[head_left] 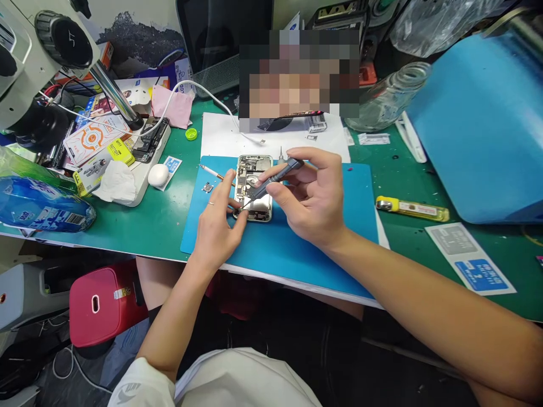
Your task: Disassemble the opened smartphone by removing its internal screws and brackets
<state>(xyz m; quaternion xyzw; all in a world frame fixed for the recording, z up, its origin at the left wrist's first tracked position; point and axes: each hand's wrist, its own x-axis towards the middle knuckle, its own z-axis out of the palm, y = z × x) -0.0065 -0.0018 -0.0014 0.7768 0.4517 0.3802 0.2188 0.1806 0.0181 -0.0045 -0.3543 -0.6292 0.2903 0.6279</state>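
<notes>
An opened smartphone point(254, 162) with its inner parts bare lies on a blue mat point(288, 249). My left hand point(218, 226) holds the phone's lower left side, thumb at the bottom edge and fingers along the left. In my right hand point(318, 198) is a dark grey screwdriver point(275, 180), slanting down to the left. Its thin tip is at the phone's lower left, close to my left thumb; whether it touches a screw is too small to tell. Beyond the left fingers lies a slim pen-like tool point(210, 171), beside a small metal part point(207, 187).
White paper point(220, 127) with small parts lies behind the mat. At right are a yellow cutter knife point(411, 208), a printed card point(470, 257), a glass jar point(386, 96) and a large blue sheet point(475, 124). At left stand a microscope point(63, 39) and a blue packet point(42, 203).
</notes>
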